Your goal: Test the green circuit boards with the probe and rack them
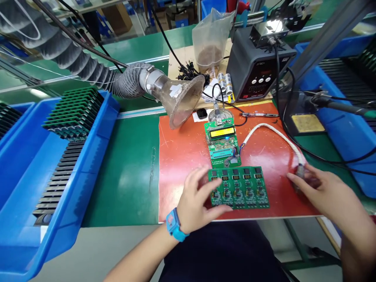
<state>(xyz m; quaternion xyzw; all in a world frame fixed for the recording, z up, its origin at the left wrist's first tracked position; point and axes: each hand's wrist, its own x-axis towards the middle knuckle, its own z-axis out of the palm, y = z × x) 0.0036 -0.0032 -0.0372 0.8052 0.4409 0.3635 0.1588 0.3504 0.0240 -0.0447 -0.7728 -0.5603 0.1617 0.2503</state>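
Observation:
A green panel of joined circuit boards (241, 188) with small digit displays lies on the red mat (182, 156). My left hand (198, 199), with a blue watch at the wrist, rests at the panel's left edge, its fingers apart. At the mat's right side my right hand (319, 188) is closed on the connector (300, 171) at the end of a white cable (272, 126). That cable runs to a green programmer board (223, 144) with a lit yellow screen, just behind the panel.
A blue bin (65, 231) with stacked green boards stands at the left. A fume funnel (185, 98) hangs behind the mat. Back right are a black soldering station (258, 66), dark cables and another blue bin (340, 137). A plastic bag (211, 39) stands at the back.

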